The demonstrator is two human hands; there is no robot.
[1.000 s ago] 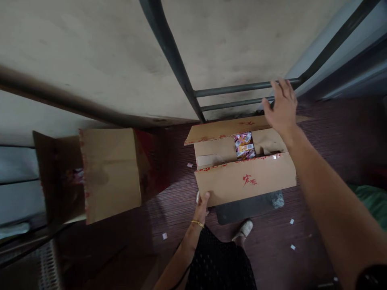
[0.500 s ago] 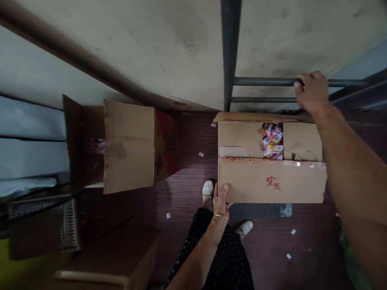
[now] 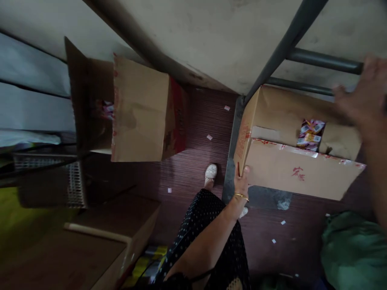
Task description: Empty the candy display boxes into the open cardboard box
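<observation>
My left hand grips the near left corner of a cardboard box, thumb over the flap. Through a gap in the box's top, small wrapped packets in pink and yellow show. The box has red writing on its long flap and leans by a metal ladder-like frame. My right hand is at the right, near the frame's rungs, its fingers apart and blurred, with nothing seen in it.
Another opened cardboard box with packets inside stands at the left. Below it are a wicker-like basket and a large brown box. A green bundle lies at the lower right. Paper scraps dot the dark floor.
The view has shifted and turned. The box in my left hand now sits further right and tilted, its left side showing. My right hand has let go of the rung.
</observation>
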